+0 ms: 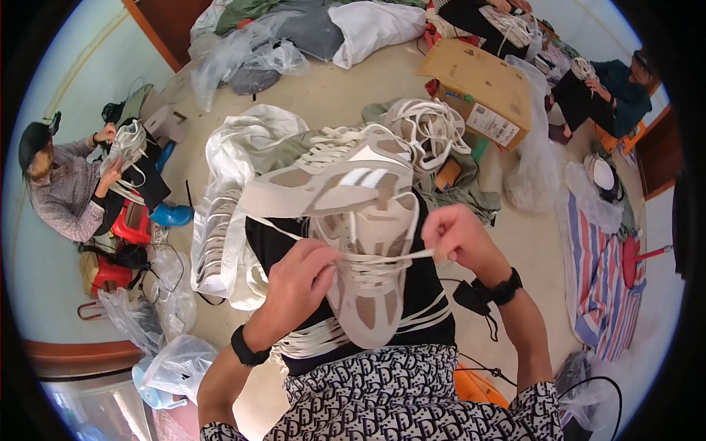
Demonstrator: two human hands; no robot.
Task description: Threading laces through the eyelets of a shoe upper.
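A beige and grey sneaker (368,309) rests on my lap, toe towards me, with a pale shoelace (419,256) crossing its tongue. At its left eyelet edge my left hand (300,278) is closed on the shoe; its fingertips are partly hidden. My right hand (460,237) pinches the shoelace and holds it taut, just right of the shoe. A second sneaker (334,180), lying sideways, overlaps the heel end of the first and has loose lacing. Several spare laces (316,342) lie across my thighs.
More shoes (215,239) fill a white sack (246,140) at the left. Beyond my knees lies another laced shoe (426,132) beside a cardboard box (482,88). A co-worker (73,176) sits left, others at the upper right. A striped cloth (603,287) lies right.
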